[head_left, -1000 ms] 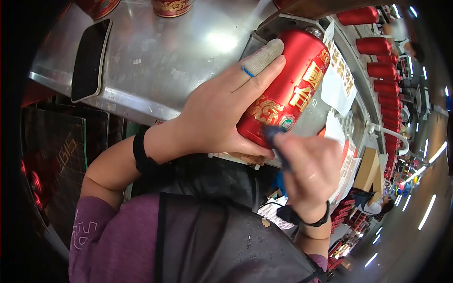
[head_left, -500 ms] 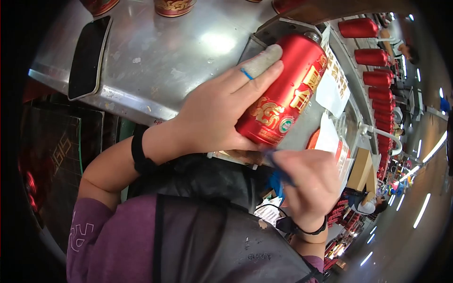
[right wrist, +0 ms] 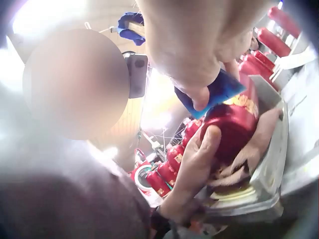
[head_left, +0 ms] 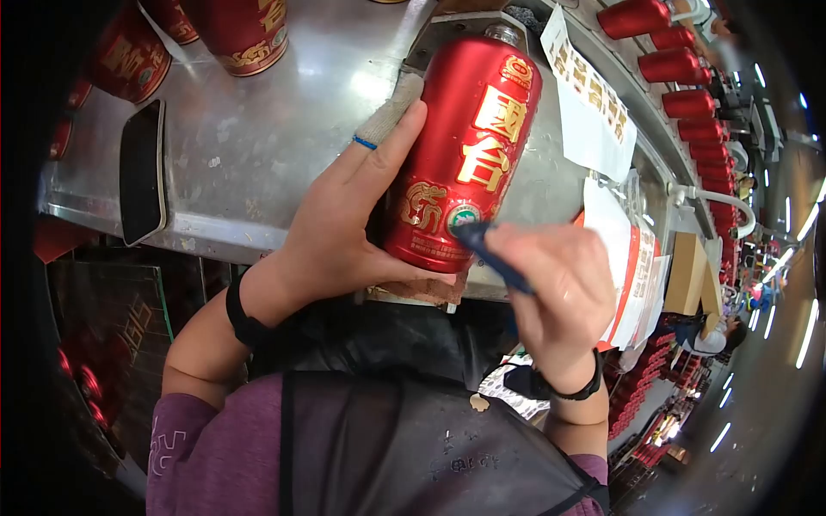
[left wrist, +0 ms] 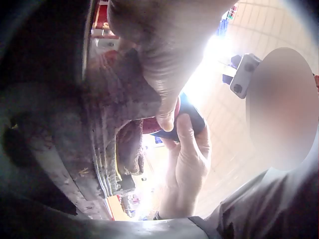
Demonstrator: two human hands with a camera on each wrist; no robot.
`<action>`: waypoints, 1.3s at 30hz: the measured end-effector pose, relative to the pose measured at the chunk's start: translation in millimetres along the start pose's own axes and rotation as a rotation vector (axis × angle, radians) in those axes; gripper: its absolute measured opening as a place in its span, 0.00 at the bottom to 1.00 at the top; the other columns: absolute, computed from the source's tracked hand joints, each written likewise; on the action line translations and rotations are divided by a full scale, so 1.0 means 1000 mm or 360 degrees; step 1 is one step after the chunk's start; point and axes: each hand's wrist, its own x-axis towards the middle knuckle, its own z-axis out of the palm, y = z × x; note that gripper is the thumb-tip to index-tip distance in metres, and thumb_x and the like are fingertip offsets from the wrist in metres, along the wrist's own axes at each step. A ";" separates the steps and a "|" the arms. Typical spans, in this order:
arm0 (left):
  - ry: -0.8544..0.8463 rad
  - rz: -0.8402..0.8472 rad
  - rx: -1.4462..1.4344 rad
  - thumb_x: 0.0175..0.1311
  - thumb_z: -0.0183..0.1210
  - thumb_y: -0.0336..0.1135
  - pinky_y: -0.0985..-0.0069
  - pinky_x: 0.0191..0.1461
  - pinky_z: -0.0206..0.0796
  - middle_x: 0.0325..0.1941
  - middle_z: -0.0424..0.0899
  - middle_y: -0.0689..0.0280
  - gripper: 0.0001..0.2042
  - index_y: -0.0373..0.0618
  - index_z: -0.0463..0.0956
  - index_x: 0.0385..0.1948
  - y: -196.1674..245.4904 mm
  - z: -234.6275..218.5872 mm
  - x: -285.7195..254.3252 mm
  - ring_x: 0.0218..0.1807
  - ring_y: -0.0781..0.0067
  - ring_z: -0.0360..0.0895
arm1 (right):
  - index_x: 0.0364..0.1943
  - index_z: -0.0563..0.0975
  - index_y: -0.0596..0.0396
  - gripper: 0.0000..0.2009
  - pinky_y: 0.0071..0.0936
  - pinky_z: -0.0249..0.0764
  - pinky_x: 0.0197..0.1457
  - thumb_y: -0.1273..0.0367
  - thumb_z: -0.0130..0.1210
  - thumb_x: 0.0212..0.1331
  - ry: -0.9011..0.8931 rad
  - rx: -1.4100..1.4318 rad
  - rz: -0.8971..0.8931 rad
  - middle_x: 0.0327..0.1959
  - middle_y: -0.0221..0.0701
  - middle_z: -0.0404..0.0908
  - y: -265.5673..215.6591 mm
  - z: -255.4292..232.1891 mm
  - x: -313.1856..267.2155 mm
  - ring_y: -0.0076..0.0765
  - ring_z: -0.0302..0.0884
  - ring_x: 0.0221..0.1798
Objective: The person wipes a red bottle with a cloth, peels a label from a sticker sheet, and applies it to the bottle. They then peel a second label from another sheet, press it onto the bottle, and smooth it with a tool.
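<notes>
Red containers are standing beyond your left fingers, off to their left, and a phone is lying on the table, nearer your left wrist. Your left hand is gripping the bottle: the fingers are spreading along its left flank, one wearing a cloth sleeve, while the thumb is bracing its base. The bottle is lying tilted between that thumb and those fingers, its neck pointing away past the fingertips. To their right, your right hand is pinching the blue scraper, fingers and thumb closing on it. Its tip is meeting the green emblem, or hovering just over it; you are hiding the exact contact. If you are pressing too hard or letting a corner dig in, the edge could be scratching the red coat or lifting the emblem. If your left thumb is giving way at the base, the smooth bottle could be rolling, sending the scraper off toward your thumb. Right of your right fingers, a printed sheet is lying well apart from the scraper.
</notes>
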 end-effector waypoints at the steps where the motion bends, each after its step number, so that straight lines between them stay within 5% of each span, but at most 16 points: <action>1: -0.0011 0.0006 0.0002 0.32 0.80 0.51 0.62 0.69 0.63 0.72 0.63 0.45 0.61 0.40 0.53 0.73 0.000 0.002 -0.001 0.69 0.46 0.66 | 0.41 0.85 0.56 0.18 0.28 0.76 0.41 0.78 0.64 0.40 0.0056 -0.0047 -0.0026 0.36 0.32 0.84 0.002 0.001 0.002 0.36 0.79 0.37; 7: 0.0090 0.0049 0.0030 0.33 0.80 0.49 0.63 0.66 0.65 0.70 0.66 0.45 0.59 0.40 0.54 0.72 0.001 0.001 0.000 0.67 0.46 0.69 | 0.42 0.85 0.56 0.18 0.28 0.76 0.38 0.77 0.62 0.40 0.0010 -0.0164 -0.0018 0.35 0.31 0.84 0.008 -0.007 0.008 0.36 0.79 0.35; 10: -0.0029 -0.0040 -0.0043 0.34 0.81 0.44 0.63 0.75 0.54 0.75 0.59 0.47 0.60 0.35 0.51 0.73 0.001 0.001 -0.001 0.75 0.51 0.59 | 0.41 0.85 0.55 0.19 0.25 0.76 0.36 0.74 0.61 0.37 0.0052 -0.0240 -0.0219 0.34 0.29 0.83 0.003 -0.001 0.009 0.33 0.78 0.34; 12: 0.0176 0.0097 0.0115 0.37 0.80 0.45 0.64 0.65 0.66 0.69 0.67 0.46 0.56 0.40 0.55 0.72 -0.001 0.006 0.000 0.66 0.47 0.70 | 0.38 0.85 0.54 0.20 0.21 0.76 0.34 0.71 0.60 0.33 0.0113 -0.0181 -0.0426 0.33 0.27 0.81 -0.015 0.013 0.001 0.27 0.77 0.33; 15: 0.0124 0.0102 0.0082 0.38 0.79 0.43 0.63 0.65 0.66 0.68 0.68 0.47 0.57 0.40 0.53 0.73 0.001 0.003 0.000 0.64 0.47 0.71 | 0.37 0.84 0.55 0.20 0.22 0.76 0.34 0.70 0.59 0.31 -0.0115 0.0121 -0.0364 0.33 0.27 0.81 -0.024 0.011 -0.003 0.28 0.77 0.33; 19: 0.0025 -0.0164 0.0071 0.38 0.79 0.40 0.62 0.65 0.63 0.66 0.69 0.46 0.59 0.39 0.48 0.74 0.004 0.010 -0.004 0.63 0.47 0.71 | 0.39 0.83 0.54 0.18 0.25 0.75 0.34 0.70 0.58 0.38 0.0254 -0.0228 -0.0333 0.35 0.25 0.79 -0.007 0.017 -0.006 0.29 0.76 0.35; 21: 0.0008 -0.0180 -0.0090 0.40 0.77 0.38 0.61 0.67 0.62 0.67 0.69 0.45 0.58 0.39 0.46 0.75 0.019 0.007 0.000 0.65 0.43 0.69 | 0.41 0.81 0.51 0.17 0.25 0.75 0.35 0.70 0.58 0.41 -0.0094 0.0214 -0.0287 0.33 0.24 0.76 -0.020 0.005 -0.017 0.30 0.75 0.37; 23: -0.0020 0.0000 0.0342 0.44 0.75 0.35 0.55 0.66 0.63 0.64 0.72 0.46 0.49 0.41 0.56 0.72 0.027 0.000 -0.010 0.65 0.40 0.69 | 0.42 0.80 0.50 0.15 0.29 0.76 0.38 0.70 0.64 0.46 -0.0344 0.0588 0.0009 0.33 0.28 0.76 -0.016 -0.005 -0.030 0.34 0.76 0.38; 26: -0.0271 0.0632 0.0638 0.47 0.70 0.30 0.50 0.62 0.69 0.59 0.78 0.50 0.26 0.43 0.77 0.53 0.028 -0.012 -0.025 0.64 0.42 0.72 | 0.51 0.79 0.52 0.20 0.31 0.77 0.43 0.67 0.68 0.52 0.0014 0.0503 0.0522 0.36 0.35 0.82 0.017 -0.040 -0.047 0.40 0.82 0.39; 28: -0.0357 0.0773 0.0690 0.46 0.69 0.28 0.49 0.61 0.70 0.58 0.79 0.49 0.20 0.43 0.81 0.46 0.029 -0.022 -0.028 0.63 0.42 0.73 | 0.58 0.77 0.51 0.24 0.23 0.75 0.45 0.67 0.68 0.55 0.0115 0.0690 0.1229 0.36 0.30 0.81 0.035 -0.080 -0.055 0.23 0.79 0.38; 30: -0.0452 0.1041 0.0848 0.45 0.67 0.28 0.52 0.57 0.74 0.57 0.80 0.52 0.16 0.44 0.83 0.41 0.027 -0.029 -0.023 0.60 0.45 0.76 | 0.58 0.77 0.51 0.18 0.20 0.72 0.48 0.67 0.60 0.64 0.0326 0.0945 0.1330 0.37 0.22 0.79 0.077 -0.093 -0.081 0.18 0.75 0.41; 33: -0.0497 0.1070 0.0857 0.47 0.65 0.28 0.50 0.61 0.71 0.57 0.80 0.58 0.18 0.47 0.83 0.43 0.031 -0.023 -0.011 0.62 0.44 0.75 | 0.46 0.81 0.52 0.15 0.13 0.68 0.42 0.58 0.47 0.75 0.0448 0.1108 0.1568 0.35 0.18 0.77 0.127 -0.123 -0.126 0.11 0.70 0.37; 39: -0.0642 0.0909 0.1011 0.49 0.66 0.37 0.48 0.71 0.56 0.60 0.78 0.71 0.21 0.57 0.83 0.50 0.044 0.004 0.014 0.67 0.50 0.68 | 0.27 0.79 0.52 0.20 0.15 0.66 0.31 0.51 0.52 0.70 0.0823 0.0835 0.2217 0.21 0.22 0.75 0.182 -0.178 -0.237 0.16 0.69 0.23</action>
